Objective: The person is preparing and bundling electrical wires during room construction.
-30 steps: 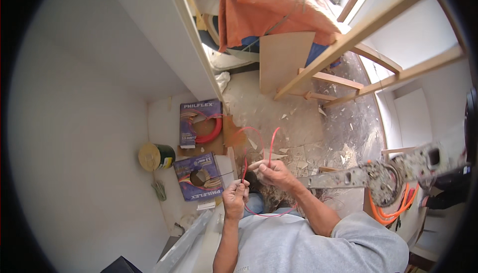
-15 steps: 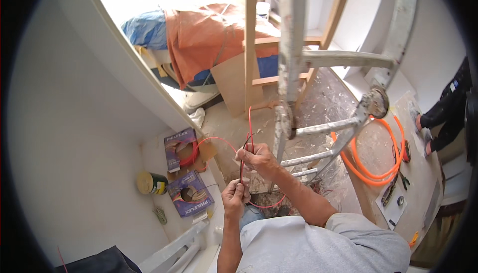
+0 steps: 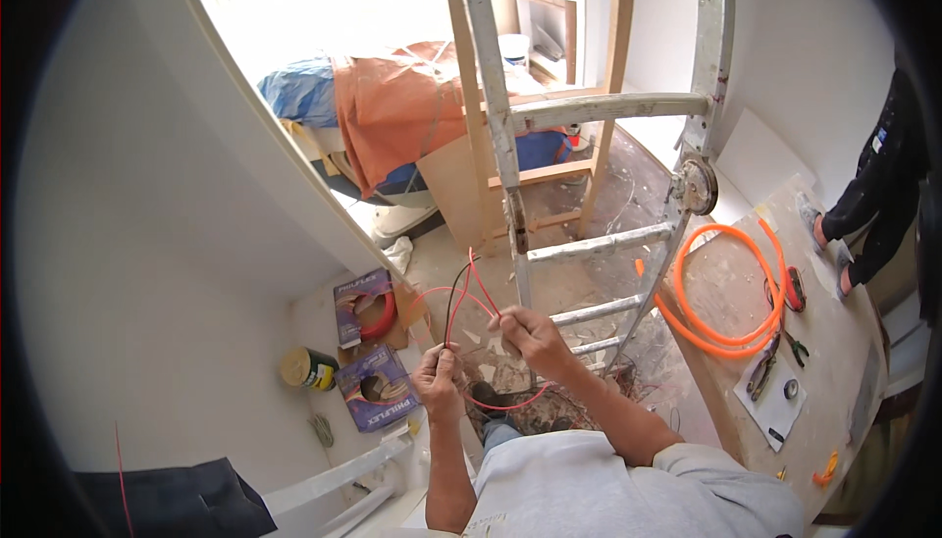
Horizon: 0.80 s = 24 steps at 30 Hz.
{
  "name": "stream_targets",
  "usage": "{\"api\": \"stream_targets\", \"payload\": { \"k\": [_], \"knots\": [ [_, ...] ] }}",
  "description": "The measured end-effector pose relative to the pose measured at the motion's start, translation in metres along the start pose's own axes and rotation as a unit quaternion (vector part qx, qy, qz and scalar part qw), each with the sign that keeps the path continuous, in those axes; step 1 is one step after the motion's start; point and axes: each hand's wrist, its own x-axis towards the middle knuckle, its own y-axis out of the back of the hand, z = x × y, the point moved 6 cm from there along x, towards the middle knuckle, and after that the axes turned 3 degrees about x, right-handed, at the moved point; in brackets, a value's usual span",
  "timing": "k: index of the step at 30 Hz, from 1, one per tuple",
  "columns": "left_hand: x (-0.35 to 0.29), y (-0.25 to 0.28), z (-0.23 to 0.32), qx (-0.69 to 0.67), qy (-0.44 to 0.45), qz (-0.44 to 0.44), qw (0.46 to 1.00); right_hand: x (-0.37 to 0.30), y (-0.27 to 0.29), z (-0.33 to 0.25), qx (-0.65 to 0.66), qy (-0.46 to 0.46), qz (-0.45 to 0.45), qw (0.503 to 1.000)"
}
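Held before me are thin electrical wires, a red wire (image 3: 486, 293) and a black wire (image 3: 452, 299), with their tips together above my hands. My left hand (image 3: 439, 382) pinches the bundle low down between thumb and fingers. To its right and slightly higher, my right hand (image 3: 533, 339) pinches a red strand, bowing it away from the black one. One red strand arches over from the upper of two wire boxes (image 3: 355, 291) by the left wall; red wire also sags below my hands. The second wire box (image 3: 381, 410) lies just below the first.
An aluminium ladder (image 3: 601, 244) stands ahead, with a wooden ladder (image 3: 540, 174) behind it. On the right-hand board (image 3: 731, 381) lie an orange conduit coil (image 3: 677, 288), pliers (image 3: 763, 373) and black tape (image 3: 791, 389). A person (image 3: 873, 195) stands far right. A can (image 3: 307, 368) sits left.
My right hand has moved away from the left, spreading a red strand from the bundle. The wires now form an open loop. The view has shifted, so the ladder sits further left and lower.
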Motion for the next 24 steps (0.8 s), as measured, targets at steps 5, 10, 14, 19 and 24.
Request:
{"api": "stream_targets", "payload": {
  "k": [5, 10, 14, 19, 24],
  "knots": [
    [-0.018, 0.015, -0.027, -0.097, 0.075, 0.087, 0.989, -0.027, -0.016, -0.017, 0.09, 0.082, 0.021, 0.992],
    [-0.033, 0.022, -0.025, -0.149, 0.094, 0.09, 0.98, -0.045, -0.035, -0.022, -0.191, 0.179, -0.013, 0.965],
    [-0.044, 0.002, -0.008, -0.136, 0.075, 0.058, 0.986, -0.059, -0.052, 0.011, -0.259, 0.169, -0.015, 0.951],
    [-0.049, 0.004, -0.01, -0.115, 0.08, 0.028, 0.99, -0.067, -0.055, 0.026, -0.253, 0.158, -0.01, 0.954],
    [-0.047, -0.004, -0.016, -0.093, 0.069, 0.006, 0.993, -0.07, -0.05, 0.026, -0.306, 0.195, 0.034, 0.931]
  ]
}}
